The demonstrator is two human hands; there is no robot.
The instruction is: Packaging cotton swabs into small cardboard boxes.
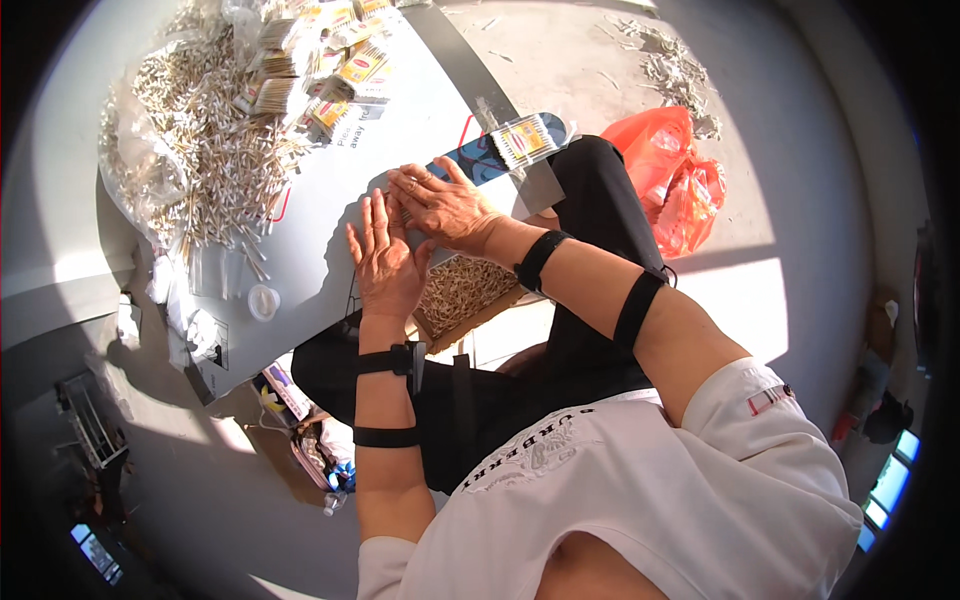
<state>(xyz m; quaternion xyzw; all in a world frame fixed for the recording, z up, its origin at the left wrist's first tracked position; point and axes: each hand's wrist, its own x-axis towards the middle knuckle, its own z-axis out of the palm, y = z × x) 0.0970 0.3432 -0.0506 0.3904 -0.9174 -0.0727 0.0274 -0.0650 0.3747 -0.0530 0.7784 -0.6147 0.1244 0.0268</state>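
Nearby, both hands (415, 230), fingers spread flat on the board (330, 200), flank heaped cotton swabs (200, 130).

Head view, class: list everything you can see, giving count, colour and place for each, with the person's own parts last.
Board: one, grey, across the lap.
Loose sticks: a heap, too many to count, pale, on the board's far left.
Small packets: several, yellow and clear, at the board's far end.
Filled packet: one, clear with a yellow label, right of the hands.
Open box: one, brown, holding sticks, under the wrists.
Small cap: one, white, on the board's near left.
Plastic bag: one, orange, on the floor at right.
Left hand: flat on the board.
Right hand: flat on the board, beside the left.
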